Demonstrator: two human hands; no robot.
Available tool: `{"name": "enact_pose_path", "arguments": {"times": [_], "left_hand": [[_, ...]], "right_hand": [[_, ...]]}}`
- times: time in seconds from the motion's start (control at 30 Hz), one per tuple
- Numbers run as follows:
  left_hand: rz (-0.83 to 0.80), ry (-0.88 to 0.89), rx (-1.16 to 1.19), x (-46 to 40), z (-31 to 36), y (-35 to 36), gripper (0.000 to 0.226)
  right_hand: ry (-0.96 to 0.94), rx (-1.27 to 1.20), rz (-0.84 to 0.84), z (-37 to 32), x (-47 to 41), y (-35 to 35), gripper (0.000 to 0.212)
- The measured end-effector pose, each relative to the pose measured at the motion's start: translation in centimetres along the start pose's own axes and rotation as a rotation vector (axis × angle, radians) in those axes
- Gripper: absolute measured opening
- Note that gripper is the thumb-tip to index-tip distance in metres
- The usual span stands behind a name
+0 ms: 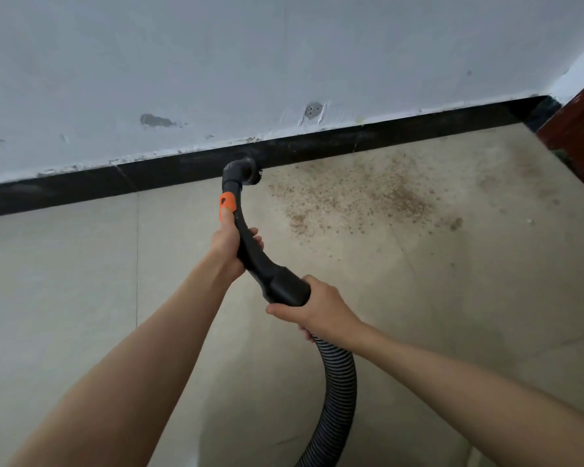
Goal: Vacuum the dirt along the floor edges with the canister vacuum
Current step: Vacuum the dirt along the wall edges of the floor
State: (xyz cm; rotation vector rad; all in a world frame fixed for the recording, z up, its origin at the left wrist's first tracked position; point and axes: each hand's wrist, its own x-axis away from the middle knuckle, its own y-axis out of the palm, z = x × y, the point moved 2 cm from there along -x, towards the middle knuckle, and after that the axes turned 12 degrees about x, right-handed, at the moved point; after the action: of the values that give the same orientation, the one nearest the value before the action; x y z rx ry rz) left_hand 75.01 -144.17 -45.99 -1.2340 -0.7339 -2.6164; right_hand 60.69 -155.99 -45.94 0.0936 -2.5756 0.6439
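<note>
Your left hand (231,246) is wrapped around the curved black wand (250,251) of the vacuum, thumb lying up along it to the orange slider (227,203); the fingers curl behind the tube, so only their tips show on its right side. Your right hand (317,310) is closed over the place where the wand's thick cuff meets the ribbed hose (338,382), hiding that joint. The hose drops away below your right wrist and is cut off at the bottom edge, and the canister itself is out of view. At the far end of the wand, the grey elbow and brush nozzle (241,168) sits against the black baseboard (81,187), at the floor edge; its bristles are dark against the dark strip and hard to make out. Just right of the nozzle, brown dirt (361,197) is scattered across the beige tiled floor (64,281). A dark red surface (580,129) is cropped at the right edge; you cannot tell what it is.
</note>
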Motion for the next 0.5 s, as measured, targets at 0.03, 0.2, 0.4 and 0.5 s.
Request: {"name": "enact_pose_path", "arguments": {"times": [0.03, 0.2, 0.4, 0.5], "left_hand": [[0.089, 0.052, -0.052, 0.3, -0.4, 0.2, 0.049], [0.175, 0.102, 0.003, 0.9, -0.9, 1.5, 0.043], [0.151, 0.199, 0.048, 1.5, -1.0, 5.0, 0.038], [0.116, 0.245, 0.078, 2.0, -1.3, 8.0, 0.037]], "right_hand": [[-0.013, 0.016, -0.028, -0.2, -0.6, -0.5, 0.052], [-0.003, -0.136, -0.392, -1.0, -3.4, -3.8, 0.045], [0.085, -0.311, -0.838, -0.7, -5.3, -7.9, 0.060], [0.084, -0.442, -0.984, 0.1, -5.9, -10.5, 0.064]]}}
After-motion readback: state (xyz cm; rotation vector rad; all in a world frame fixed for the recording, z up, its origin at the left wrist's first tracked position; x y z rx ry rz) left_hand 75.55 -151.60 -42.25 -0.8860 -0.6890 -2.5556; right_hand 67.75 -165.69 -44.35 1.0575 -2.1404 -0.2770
